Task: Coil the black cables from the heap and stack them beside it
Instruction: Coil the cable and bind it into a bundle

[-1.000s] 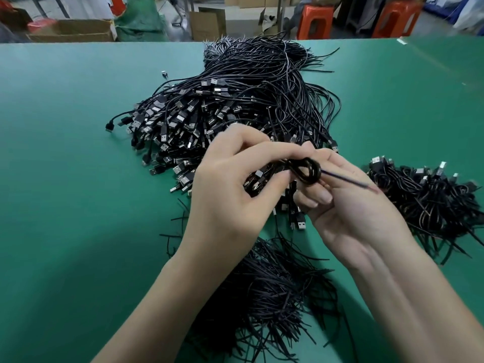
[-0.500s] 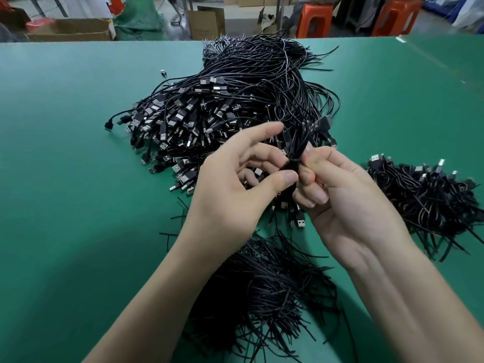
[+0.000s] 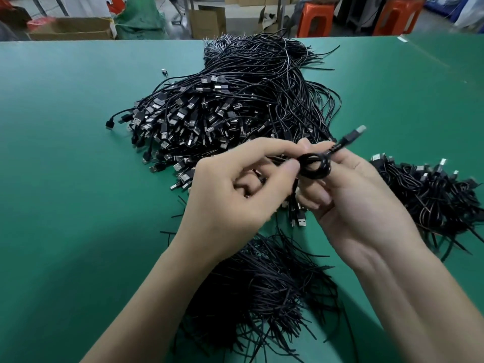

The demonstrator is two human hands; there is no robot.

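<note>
1. The left hand (image 3: 235,189) pinches a small coiled cable (image 3: 314,167) between thumb and forefinger at the coil's left edge. Its other fingers are curled into the palm.
2. The right hand (image 3: 353,195) holds the same coil from the right, with its fingers curled beneath it. Which fingertip presses on top is hard to tell, since the coil hides it.
3. The cable's plug end (image 3: 352,136) sticks up and to the right out of the coil, and it is blurred.
4. The coil is held in the air over the near edge of the heap (image 3: 235,106) of loose black cables, whose plugs fan toward the left.
5. To the right of the hands, apart from the heap, lies the stack (image 3: 429,195) of coiled cables.
6. A bundle of thin black strands (image 3: 262,284) lies under the forearms.
7. Everything rests on a green table (image 3: 65,153). Beyond its far edge stand a cardboard box (image 3: 70,28) and orange stools (image 3: 315,19).
</note>
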